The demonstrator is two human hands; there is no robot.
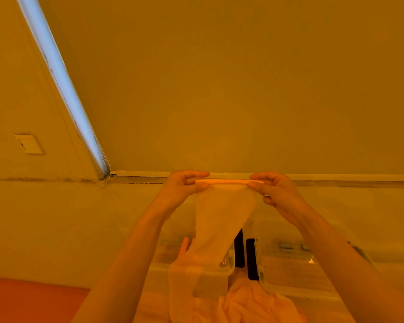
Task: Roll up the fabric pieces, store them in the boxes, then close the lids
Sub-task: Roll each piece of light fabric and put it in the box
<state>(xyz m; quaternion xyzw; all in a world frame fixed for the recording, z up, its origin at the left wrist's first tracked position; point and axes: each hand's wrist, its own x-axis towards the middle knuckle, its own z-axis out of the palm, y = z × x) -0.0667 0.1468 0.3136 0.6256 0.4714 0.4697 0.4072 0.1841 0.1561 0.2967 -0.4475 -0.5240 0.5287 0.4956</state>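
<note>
Sheer, pale fabric piece (222,217), held up at chest height in front of the wall: its top edge is already turned into a thin roll (229,182), and the rest hangs down in a narrowing drape toward the boxes. Your left hand (184,186) pinches the roll's left end, your right hand (274,191) pinches the right end, fingers curled round it on both sides. Judging by the see-through weave, it is very light, limp and probably slippery; it will likely unwind if either end slackens, so keep hold at the two ends and wind evenly. Below, the hanging tail drapes over the left clear plastic box (226,269); a second clear box (289,271) sits just beside it on the right. More loose pale fabric (254,304) is heaped near the bottom edge, touching the tail.
</note>
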